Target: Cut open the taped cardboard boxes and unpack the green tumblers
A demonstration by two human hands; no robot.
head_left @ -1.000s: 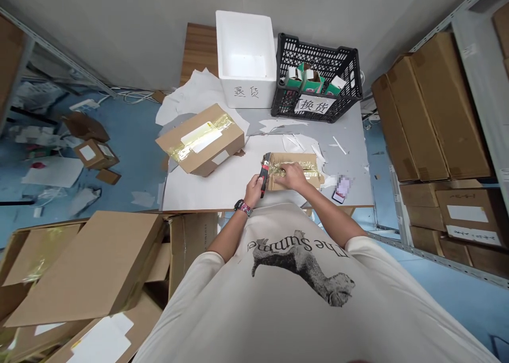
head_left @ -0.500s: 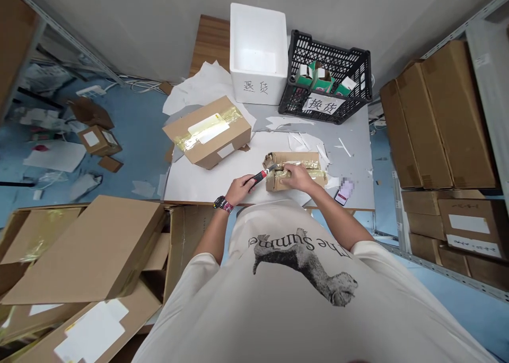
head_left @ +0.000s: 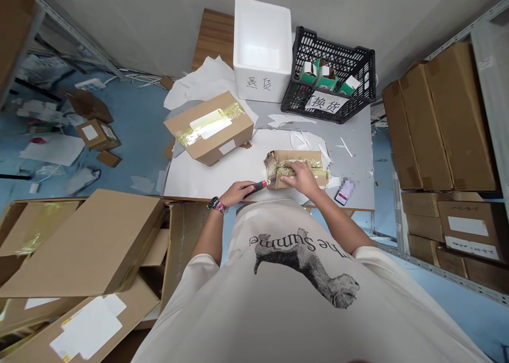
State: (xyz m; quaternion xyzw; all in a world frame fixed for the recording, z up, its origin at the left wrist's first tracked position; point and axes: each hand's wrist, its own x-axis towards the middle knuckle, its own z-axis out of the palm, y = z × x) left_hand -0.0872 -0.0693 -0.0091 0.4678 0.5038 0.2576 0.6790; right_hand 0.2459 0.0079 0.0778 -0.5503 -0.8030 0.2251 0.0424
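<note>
We see left hand (head_left: 237,193) gripping cutter (head_left: 258,186), right hand (head_left: 303,178) atop taped box (head_left: 304,156), grip unclear; cutter slipping this close could cut skin.

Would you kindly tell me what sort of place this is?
Probably a parcel-handling room: stacked boxes on the right, a large taped carton on the table, and a box cutter in the left hand.

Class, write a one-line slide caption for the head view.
The left hand holds a knife at a taped cardboard box; the right hand rests on it.
</note>
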